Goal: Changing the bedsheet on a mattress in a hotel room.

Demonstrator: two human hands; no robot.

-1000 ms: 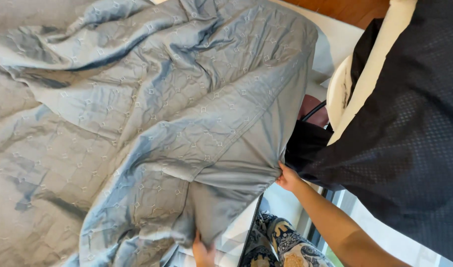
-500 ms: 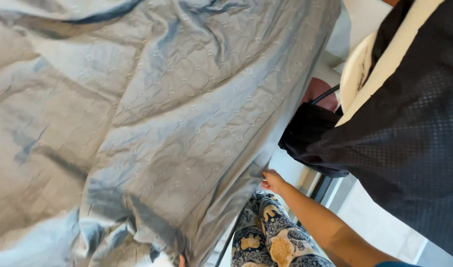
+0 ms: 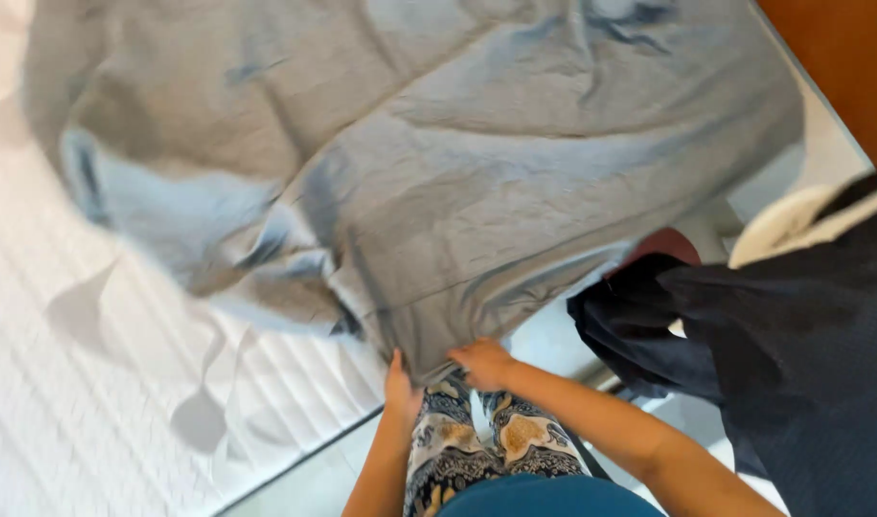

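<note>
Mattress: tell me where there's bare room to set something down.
The white mattress lies bare at the left and lower left, bordered by the blue-grey quilt above and its edge below. The quilt covers the rest. It is crowded by the left hand, right hand and dark fabric.

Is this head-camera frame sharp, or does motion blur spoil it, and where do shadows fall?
Head view: the grey-blue sheet is smeared by motion blur, worst at its left edge; the left hand and right hand at its lower edge are soft too. Lighting is bright and even; the sheet throws grey shadows on the white mattress.
</note>
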